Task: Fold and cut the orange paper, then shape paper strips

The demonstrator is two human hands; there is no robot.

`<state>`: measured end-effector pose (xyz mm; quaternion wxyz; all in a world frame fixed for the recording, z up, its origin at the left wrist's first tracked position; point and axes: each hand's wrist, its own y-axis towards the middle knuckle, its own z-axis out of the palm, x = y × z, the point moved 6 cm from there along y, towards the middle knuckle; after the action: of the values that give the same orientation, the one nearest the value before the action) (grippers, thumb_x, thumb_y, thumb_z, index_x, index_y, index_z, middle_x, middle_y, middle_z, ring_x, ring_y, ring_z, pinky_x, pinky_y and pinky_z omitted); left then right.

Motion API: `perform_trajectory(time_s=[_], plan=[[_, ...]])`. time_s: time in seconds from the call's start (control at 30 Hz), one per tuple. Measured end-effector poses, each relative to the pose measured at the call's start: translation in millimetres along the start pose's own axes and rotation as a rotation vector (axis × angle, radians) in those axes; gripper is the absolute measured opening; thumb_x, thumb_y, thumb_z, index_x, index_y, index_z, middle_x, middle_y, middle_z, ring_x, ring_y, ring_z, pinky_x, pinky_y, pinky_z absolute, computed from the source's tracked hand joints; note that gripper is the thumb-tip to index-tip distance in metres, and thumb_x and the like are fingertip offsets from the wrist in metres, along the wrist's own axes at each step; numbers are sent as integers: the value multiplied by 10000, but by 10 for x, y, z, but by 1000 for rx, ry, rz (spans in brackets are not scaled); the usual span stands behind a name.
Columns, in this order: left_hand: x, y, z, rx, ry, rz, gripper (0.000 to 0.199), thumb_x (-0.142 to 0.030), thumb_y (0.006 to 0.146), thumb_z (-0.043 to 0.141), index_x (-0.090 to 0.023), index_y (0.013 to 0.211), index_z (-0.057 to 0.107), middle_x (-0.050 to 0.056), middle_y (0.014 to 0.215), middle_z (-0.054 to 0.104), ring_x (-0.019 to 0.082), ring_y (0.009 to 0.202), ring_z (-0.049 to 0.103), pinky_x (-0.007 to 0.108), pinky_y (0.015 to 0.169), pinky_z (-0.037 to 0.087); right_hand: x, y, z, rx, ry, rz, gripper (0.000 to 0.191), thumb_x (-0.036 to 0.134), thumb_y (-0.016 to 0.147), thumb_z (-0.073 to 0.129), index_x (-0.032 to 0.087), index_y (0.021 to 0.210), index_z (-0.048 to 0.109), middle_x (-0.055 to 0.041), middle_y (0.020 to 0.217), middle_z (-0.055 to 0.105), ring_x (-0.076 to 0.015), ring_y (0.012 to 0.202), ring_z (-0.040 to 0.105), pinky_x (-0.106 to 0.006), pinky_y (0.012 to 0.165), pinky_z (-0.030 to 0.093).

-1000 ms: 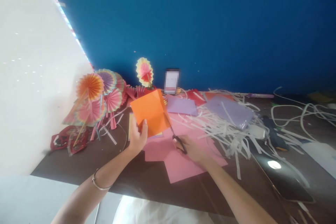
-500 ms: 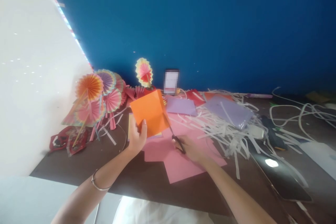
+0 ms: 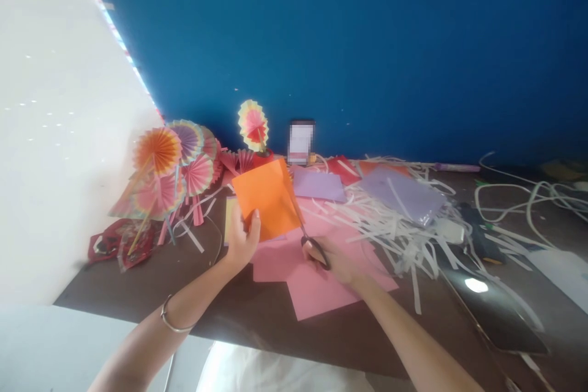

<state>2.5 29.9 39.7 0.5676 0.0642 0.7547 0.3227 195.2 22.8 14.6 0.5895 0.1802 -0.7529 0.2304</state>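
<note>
An orange paper square (image 3: 266,199) is pinched at its lower left corner by my left hand (image 3: 243,239), thumb on top. My right hand (image 3: 328,260) has its fingers in the handles of dark scissors (image 3: 316,250). The scissor blades lie along the right edge of the orange paper, and a narrow strip shows at that edge. Beneath both hands, pink sheets (image 3: 316,294) are spread on the dark table (image 3: 248,312).
Folded paper fans (image 3: 157,150) stand at the left above a red packet (image 3: 138,242). Purple paper (image 3: 318,185) lies behind the hands. White paper strips (image 3: 404,242) are heaped right of centre, near a phone (image 3: 500,312) and white cables (image 3: 533,205).
The orange paper has shifted slightly right and turned a little. The scissors' handles have spread and moved slightly right with my right hand.
</note>
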Motion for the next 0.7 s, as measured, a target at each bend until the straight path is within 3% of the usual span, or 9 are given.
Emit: perform_trajectory(time_s=[0.23,0.7], plan=[[-7,-3,20,18,-7,-20,376,-383,863,462,-160,1166,440,135,1095,586,213,1061,575,327,866,499,-64,15,-11,23,-7,-4,480,561,851,377,182,572,472,11,529,455,-89,422,392,-241,402,310],[-17,-13,22,16,-38,-30,407,-385,851,483,-160,1185,426,149,1117,580,222,1054,583,343,872,502,-13,-14,9,-7,-11,26,491,602,824,383,189,574,469,3,536,458,-97,427,390,-253,401,297]])
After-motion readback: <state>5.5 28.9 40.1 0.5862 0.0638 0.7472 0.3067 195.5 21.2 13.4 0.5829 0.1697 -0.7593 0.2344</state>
